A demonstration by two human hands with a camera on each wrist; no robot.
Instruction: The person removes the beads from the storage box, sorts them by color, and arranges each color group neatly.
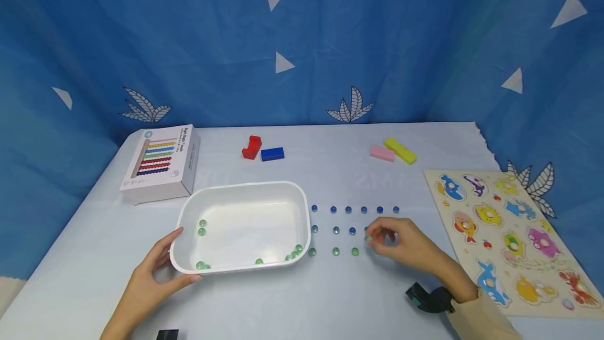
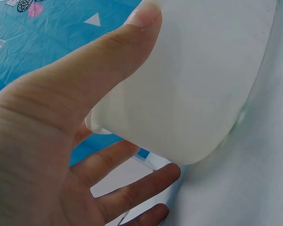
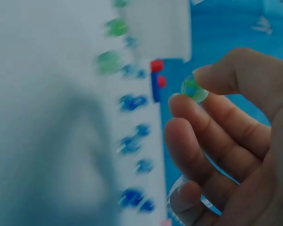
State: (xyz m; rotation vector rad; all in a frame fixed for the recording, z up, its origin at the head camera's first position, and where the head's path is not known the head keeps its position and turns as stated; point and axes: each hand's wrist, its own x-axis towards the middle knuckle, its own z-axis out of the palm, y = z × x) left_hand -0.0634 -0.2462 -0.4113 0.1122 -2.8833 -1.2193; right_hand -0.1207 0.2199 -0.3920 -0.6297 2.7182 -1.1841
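Observation:
A white tray (image 1: pixel 255 186) stands mid-table with several green marbles (image 1: pixel 202 231) inside. My left hand (image 1: pixel 146 277) holds its near left corner, thumb on the near side and a fingertip at the left rim. In the left wrist view the thumb (image 2: pixel 144 16) lies against the tray's outer wall (image 2: pixel 188 80), while other fingers spread apart below. Between thumb and forefinger my right hand (image 1: pixel 401 240) pinches a green marble (image 3: pixel 194 89). That hand is at the right end of the rows, just right of a green marble (image 1: pixel 355 251) on the table.
Rows of blue marbles (image 1: pixel 348 210) and green marbles (image 1: pixel 336 251) lie right of the tray. Behind are a red block (image 1: pixel 252 147), blue block (image 1: pixel 272 154), pink block (image 1: pixel 382 153) and yellow block (image 1: pixel 400 151). A box (image 1: pixel 162 159) stands left, a sea-animal puzzle board (image 1: pixel 472 264) right.

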